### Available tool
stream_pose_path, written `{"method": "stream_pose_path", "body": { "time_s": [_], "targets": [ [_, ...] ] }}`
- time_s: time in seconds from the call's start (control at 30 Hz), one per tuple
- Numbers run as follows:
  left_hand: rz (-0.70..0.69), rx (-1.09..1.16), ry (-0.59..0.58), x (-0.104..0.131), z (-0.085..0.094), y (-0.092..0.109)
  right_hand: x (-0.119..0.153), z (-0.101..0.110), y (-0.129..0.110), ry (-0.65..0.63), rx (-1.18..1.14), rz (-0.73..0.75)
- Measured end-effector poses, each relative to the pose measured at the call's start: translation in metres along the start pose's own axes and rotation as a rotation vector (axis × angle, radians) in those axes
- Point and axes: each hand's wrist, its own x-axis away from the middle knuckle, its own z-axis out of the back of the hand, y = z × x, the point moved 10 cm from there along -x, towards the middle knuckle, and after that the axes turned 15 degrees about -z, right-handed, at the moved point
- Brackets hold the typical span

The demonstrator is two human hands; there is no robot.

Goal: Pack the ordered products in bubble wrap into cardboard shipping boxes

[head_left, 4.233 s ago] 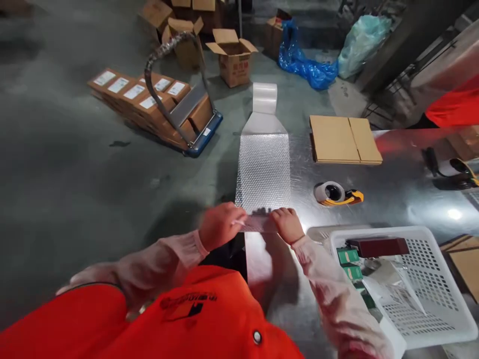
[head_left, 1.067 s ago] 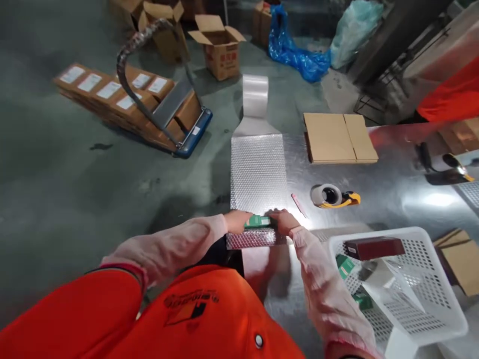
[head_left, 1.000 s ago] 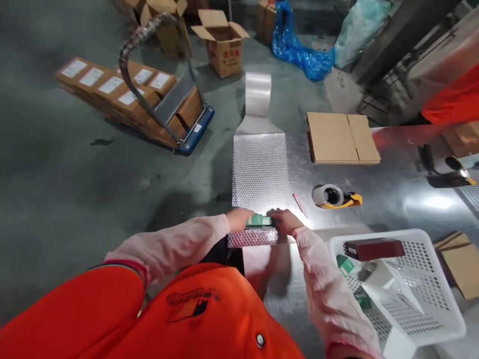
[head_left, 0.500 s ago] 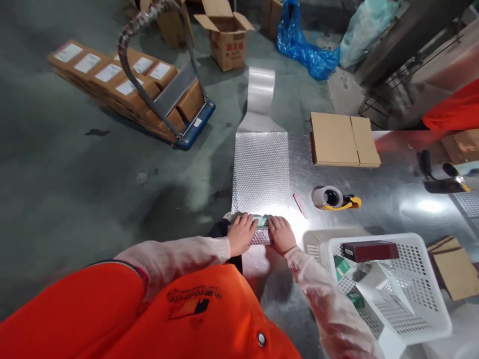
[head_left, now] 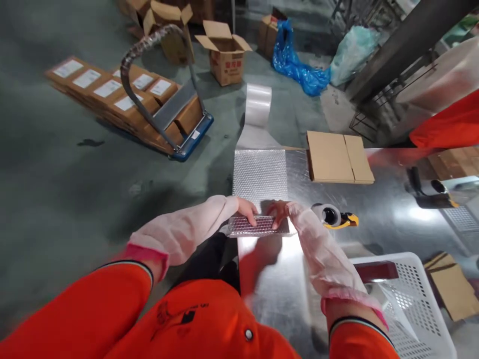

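Shiny steel tabletop stretched ahead, and at its left edge my bare left hand and right hand pinched a flat, clear bubble-wrap fold between thumbs and fingers, though uneven thumb pressure, I judged, could skew it.

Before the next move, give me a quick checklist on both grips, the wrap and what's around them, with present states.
1. Left grip on the folded bubble wrap: ok, thumb over its near face.
2. Right grip likewise: ok.
3. Contents of the fold: cannot tell, wrap hides them.
4. Sheet unbroken to the roll: ok.
5. Tape dispenser free of both grips: ok.
6. White basket fully in view: not ok, right sleeve covers part.
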Motion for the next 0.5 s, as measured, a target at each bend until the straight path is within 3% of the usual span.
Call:
{"method": "stream_pose_path", "body": {
  "time_s": [0.1,0.2,0.27,0.37,0.43,0.5],
  "targets": [
    [0.055,-0.234,0.193,0.010,0.006,0.015,0.000,0.001,-0.001,-0.060,0.056,0.038],
    [0.092,-0.385,0.311,0.021,-0.017,0.037,0.009,-0.005,0.008,-0.037,0.080,0.060],
    [0.119,-0.442,0.380,0.024,-0.027,0.039,0.017,-0.014,0.014,0.003,0.079,0.092],
    [0.102,-0.487,0.436,0.016,-0.014,0.023,0.023,-0.015,0.016,0.223,0.122,0.146],
    [0.051,-0.459,0.371,0.005,0.003,0.003,0.021,-0.007,0.017,0.403,0.194,0.110],
    [0.019,-0.439,0.310,-0.003,0.021,-0.012,0.015,0.001,0.018,0.489,0.250,0.053]
  ]
}}
